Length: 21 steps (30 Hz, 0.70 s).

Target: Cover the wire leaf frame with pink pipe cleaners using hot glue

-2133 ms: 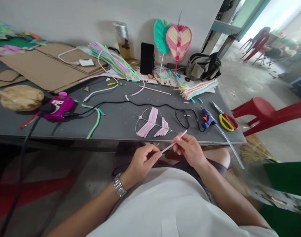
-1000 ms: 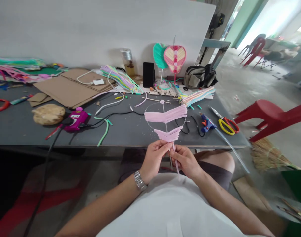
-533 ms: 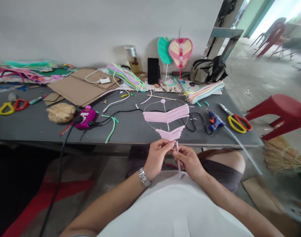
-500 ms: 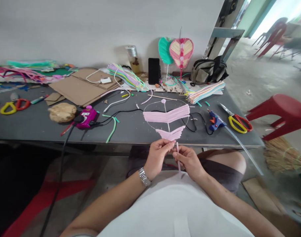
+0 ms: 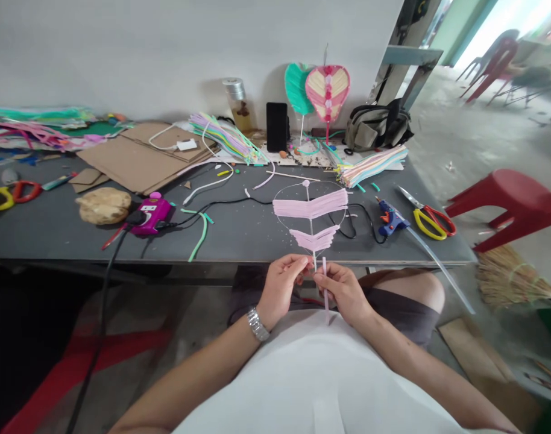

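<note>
A thin wire heart frame (image 5: pixel 310 224) banded with pale-pink straws is held up over the dark grey worktable (image 5: pixel 239 241), its stem pinched in the left hand (image 5: pixel 280 289). The right hand (image 5: pixel 343 294) narrowly pinches a loose pink straw (image 5: pixel 325 295). A slack pinch could let either slip.

We've got a blue glue gun (image 5: pixel 390 219) and yellow-handled scissors (image 5: pixel 431 221) right on the surface (image 5: pixel 53 244), cardboard sheets (image 5: pixel 140 160) upper left, a black phone (image 5: pixel 276 126) and olive bag (image 5: pixel 377 128) top center, a red plastic chair (image 5: pixel 513 202) and straw broom (image 5: pixel 510 280) far right.

Glue gun (image 5: pixel 390 218) blocks beyond right hand (image 5: pixel 343 294); black cord (image 5: pixel 230 200) crosses tabletop (image 5: pixel 53 241).
</note>
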Available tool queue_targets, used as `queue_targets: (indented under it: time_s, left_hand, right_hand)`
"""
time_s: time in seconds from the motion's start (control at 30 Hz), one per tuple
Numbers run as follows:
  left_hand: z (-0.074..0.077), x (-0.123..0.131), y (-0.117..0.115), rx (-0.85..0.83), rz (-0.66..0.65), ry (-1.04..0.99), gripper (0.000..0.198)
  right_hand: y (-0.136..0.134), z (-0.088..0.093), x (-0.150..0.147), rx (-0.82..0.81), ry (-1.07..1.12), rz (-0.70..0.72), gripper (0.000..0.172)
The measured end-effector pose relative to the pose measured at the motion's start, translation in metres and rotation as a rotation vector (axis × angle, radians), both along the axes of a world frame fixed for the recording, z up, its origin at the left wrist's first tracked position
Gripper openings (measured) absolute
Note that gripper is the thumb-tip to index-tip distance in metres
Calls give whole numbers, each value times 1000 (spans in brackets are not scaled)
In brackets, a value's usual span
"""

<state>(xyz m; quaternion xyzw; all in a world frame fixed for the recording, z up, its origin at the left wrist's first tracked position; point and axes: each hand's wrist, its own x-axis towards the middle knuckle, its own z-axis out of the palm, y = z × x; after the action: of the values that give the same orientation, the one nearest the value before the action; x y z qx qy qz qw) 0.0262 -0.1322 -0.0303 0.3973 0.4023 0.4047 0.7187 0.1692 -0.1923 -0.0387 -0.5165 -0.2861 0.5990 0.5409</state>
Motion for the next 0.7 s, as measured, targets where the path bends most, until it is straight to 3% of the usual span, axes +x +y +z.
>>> queue_targets:
  time_s: [0.3,0.43,0.53,0.6,0.7]
  left_hand:
    - [-3,-3,2,89,-62,135,34]
    - [-7,-18,1,251,-156,281,48]
    - [-5,-24,2,345,-87,344,40]
    - [-1,-24,5,298,-57,287,27]
    - [7,-18,10,154,-128,130,33]
  right_hand:
    - [-2,1,2,-8,5,10,43]
    - [-3,0,6,14,-20,-4,40]
    - [-3,1,7,12,-14,8,41]
    - [-4,2,6,12,-8,25,41]
    - [-5,6,4,17,-4,49,42]
